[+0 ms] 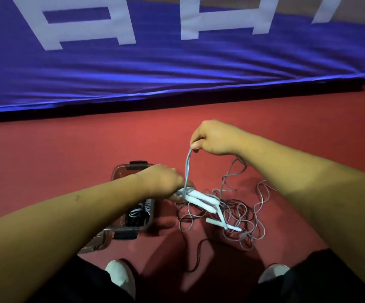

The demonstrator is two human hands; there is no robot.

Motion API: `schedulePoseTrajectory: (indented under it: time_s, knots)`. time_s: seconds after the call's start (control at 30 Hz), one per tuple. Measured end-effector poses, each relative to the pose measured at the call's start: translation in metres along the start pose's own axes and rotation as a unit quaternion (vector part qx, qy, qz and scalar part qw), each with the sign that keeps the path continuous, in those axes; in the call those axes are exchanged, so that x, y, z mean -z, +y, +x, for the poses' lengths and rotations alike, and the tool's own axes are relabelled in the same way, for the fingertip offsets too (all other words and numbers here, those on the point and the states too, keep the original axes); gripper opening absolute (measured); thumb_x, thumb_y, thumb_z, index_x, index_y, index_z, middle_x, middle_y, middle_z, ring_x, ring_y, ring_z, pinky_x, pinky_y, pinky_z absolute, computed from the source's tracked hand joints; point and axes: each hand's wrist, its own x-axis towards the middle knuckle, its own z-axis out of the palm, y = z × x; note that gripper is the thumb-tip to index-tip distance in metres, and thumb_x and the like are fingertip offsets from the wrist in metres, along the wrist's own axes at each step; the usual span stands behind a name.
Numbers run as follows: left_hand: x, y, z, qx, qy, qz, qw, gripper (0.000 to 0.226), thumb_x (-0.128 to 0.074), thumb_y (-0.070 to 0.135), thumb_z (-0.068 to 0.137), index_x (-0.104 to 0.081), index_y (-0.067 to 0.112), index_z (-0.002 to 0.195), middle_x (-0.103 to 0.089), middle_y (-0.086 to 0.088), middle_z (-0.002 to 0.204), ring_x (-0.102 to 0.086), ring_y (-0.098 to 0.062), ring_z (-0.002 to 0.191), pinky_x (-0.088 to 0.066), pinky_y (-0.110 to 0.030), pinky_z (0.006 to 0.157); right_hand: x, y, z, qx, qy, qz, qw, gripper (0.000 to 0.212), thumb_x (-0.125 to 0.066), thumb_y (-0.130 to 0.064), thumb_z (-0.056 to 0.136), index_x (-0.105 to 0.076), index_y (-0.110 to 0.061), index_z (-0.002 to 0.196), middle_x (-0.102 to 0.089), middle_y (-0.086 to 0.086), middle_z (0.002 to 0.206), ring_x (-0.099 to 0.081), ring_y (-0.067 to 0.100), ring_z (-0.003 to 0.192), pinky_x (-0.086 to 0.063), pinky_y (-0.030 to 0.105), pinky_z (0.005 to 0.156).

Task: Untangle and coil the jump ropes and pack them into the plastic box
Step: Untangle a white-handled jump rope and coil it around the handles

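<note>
**Light-blue rope stretched between both grips, box at left**

Nearest: two white shoes [120,275] on the red floor [46,162], dark trouser legs at the bottom edge of the view.

Plastic box [120,171]: clear, with dark latches, open on the floor ahead of the left shoe. A dark-handled rope [136,215] lies inside; how neatly it is coiled I cannot tell, as the left forearm crosses over the box.

Left grip [162,182]: fingers curled round the upper ends of a bundle of light-blue handles [201,201], held just past the box's right wall. The handles point down and to the right, above the floor.

Tangled ropes [238,213]: loose grey loops on the floor right of the box, beneath and beyond the held handles. One more pair of light-blue handles [221,224] lies in the pile, apart from both grips.

Right grip [212,136]: raised higher and farther out than the left, pinching the top of a light-blue rope loop [188,165]. The strands run down from it to the left grip. A thin grey strand trails from under the right wrist into the pile.

Farthest: a blue mat [177,68] with large white letters, its edge lying on the floor.
</note>
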Motion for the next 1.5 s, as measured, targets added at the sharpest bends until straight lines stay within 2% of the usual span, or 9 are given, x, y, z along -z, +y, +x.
schedulePoseTrajectory:
  time_s: [0.2,0.4,0.5,0.67,0.9,1.0,1.1,1.3,1.5]
  knots:
    - [0.012,0.004,-0.012,-0.074,0.116,-0.223,0.965,0.02,-0.066,0.04,0.09,-0.064,0.022,0.099,-0.069,-0.003,0.079,-0.063,-0.026,0.074,-0.049,-0.033,0.068,-0.004,0.014,-0.008,-0.039,-0.05,0.052,0.997,0.02,-0.063,-0.023,0.091,-0.076,-0.016,0.077,-0.057,-0.01,0.057,-0.047,-0.001,0.048,-0.033,0.012,0.051]
    - [0.02,0.005,-0.021,0.018,0.138,-0.405,0.903,0.043,-0.079,0.039,0.08,-0.053,0.015,0.056,-0.032,0.006,0.051,-0.024,-0.009,0.049,-0.024,-0.026,0.048,-0.008,0.003,-0.011,-0.104,-0.141,0.079,0.981,0.021,-0.054,-0.012,0.094,-0.075,-0.01,0.09,-0.05,-0.005,0.048,-0.037,0.004,0.036,-0.033,0.017,0.044]
    - [0.026,0.001,-0.026,0.054,0.16,-0.486,0.858,0.03,-0.079,0.03,0.082,-0.061,0.024,0.059,-0.041,0.01,0.05,-0.031,-0.008,0.046,-0.028,-0.023,0.047,-0.007,0.0,-0.017,-0.114,-0.2,0.078,0.97,0.028,-0.043,-0.008,0.096,-0.07,-0.011,0.089,-0.04,-0.01,0.042,-0.031,0.005,0.03,-0.026,0.019,0.039]
    - [0.032,-0.014,-0.022,0.172,0.23,-0.651,0.703,0.026,-0.07,0.008,0.087,-0.058,0.014,0.065,-0.047,0.004,0.043,-0.034,-0.009,0.034,-0.028,-0.018,0.037,-0.014,0.0,-0.014,-0.181,-0.167,0.297,0.923,0.024,-0.049,-0.014,0.094,-0.069,-0.009,0.081,-0.026,-0.002,0.048,-0.02,0.012,0.039,-0.018,0.018,0.044]
    - [0.021,-0.053,-0.01,0.259,0.257,-0.649,0.668,0.024,-0.067,0.004,0.085,-0.049,0.018,0.092,-0.047,-0.005,0.056,-0.034,-0.012,0.035,-0.027,-0.018,0.037,-0.008,-0.025,-0.015,-0.096,-0.09,0.219,0.967,0.025,-0.055,-0.026,0.096,-0.061,-0.011,0.076,-0.046,0.01,0.049,-0.044,0.02,0.04,-0.038,0.021,0.045]
    - [0.013,-0.068,-0.009,0.298,0.294,-0.446,0.791,0.031,-0.071,0.013,0.08,-0.048,0.023,0.099,-0.059,-0.006,0.077,-0.052,-0.025,0.054,-0.042,-0.03,0.048,-0.003,-0.03,-0.02,-0.063,-0.071,0.152,0.984,0.02,-0.055,-0.022,0.095,-0.059,-0.013,0.077,-0.055,0.012,0.058,-0.049,0.019,0.044,-0.041,0.022,0.048]
    - [0.01,-0.072,-0.013,0.303,0.182,-0.3,0.886,0.04,-0.074,0.02,0.078,-0.057,0.026,0.114,-0.068,-0.007,0.1,-0.063,-0.03,0.081,-0.049,-0.035,0.071,0.004,-0.033,-0.022,-0.006,-0.04,0.067,0.997,0.02,-0.055,-0.022,0.095,-0.068,-0.012,0.084,-0.061,0.008,0.07,-0.048,0.014,0.053,-0.037,0.022,0.051]
    - [0.019,-0.038,-0.008,0.187,0.087,-0.149,0.967,0.039,-0.063,0.024,0.085,-0.058,0.031,0.123,-0.068,-0.003,0.115,-0.062,-0.03,0.106,-0.049,-0.033,0.081,0.011,-0.034,-0.018,-0.003,0.011,0.087,0.996,0.023,-0.063,-0.023,0.09,-0.073,-0.008,0.077,-0.06,0.008,0.061,-0.046,0.008,0.049,-0.036,0.019,0.051]
    - [0.045,-0.021,-0.022,0.069,0.072,-0.19,0.977,0.033,-0.078,0.048,0.075,-0.059,0.029,0.095,-0.057,0.011,0.07,-0.056,-0.016,0.069,-0.037,-0.028,0.06,0.016,-0.017,-0.019,-0.005,0.02,0.101,0.995,0.016,-0.069,-0.023,0.087,-0.074,-0.013,0.076,-0.069,0.003,0.072,-0.055,0.01,0.066,-0.041,0.022,0.062]
